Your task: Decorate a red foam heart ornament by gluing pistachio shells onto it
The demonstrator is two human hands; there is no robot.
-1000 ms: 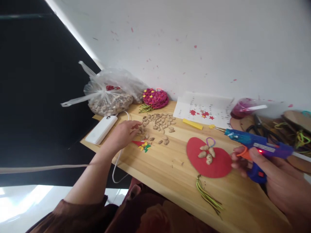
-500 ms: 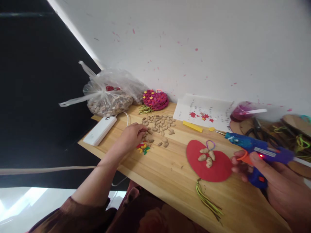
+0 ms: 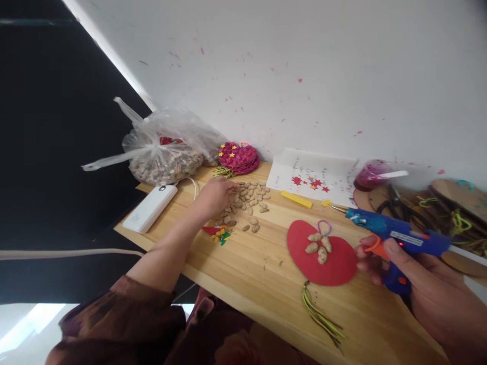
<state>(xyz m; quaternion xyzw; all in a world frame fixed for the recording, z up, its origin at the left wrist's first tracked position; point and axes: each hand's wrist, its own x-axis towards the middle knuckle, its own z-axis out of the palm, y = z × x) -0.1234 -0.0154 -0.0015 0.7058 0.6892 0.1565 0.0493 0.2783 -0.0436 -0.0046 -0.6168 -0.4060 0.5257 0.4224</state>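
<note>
My right hand [image 3: 422, 284] grips a blue hot glue gun [image 3: 411, 238] with an orange trigger; its nozzle points left. Beside it lies a red heart-shaped piece [image 3: 340, 261], with several peanuts [image 3: 322, 255] arranged on it in a flower-like cluster. A purple loop [image 3: 324, 227] is at its top and a green-yellow tassel [image 3: 321, 317] at its bottom tip. Over the left side of a spread of loose peanuts [image 3: 249, 195], my left hand [image 3: 216, 195] has its fingers curled together; whatever may be between the fingertips is hidden.
Small coloured cut-outs [image 3: 220, 235] lie near my left wrist. Behind are a white power bank [image 3: 150, 209], a plastic bag [image 3: 163, 162] and stacked purple-red decorations [image 3: 239, 158]. A paper [image 3: 281, 172] with red stars, a yellow strip [image 3: 297, 198], a purple-stained cup [image 3: 367, 175] and scissors [image 3: 397, 203] stretch rightward.
My left hand has moved farther back over the peanuts, toward the stacked decorations. The right hand still holds the glue gun beside the heart. The whole view has shifted slightly.
</note>
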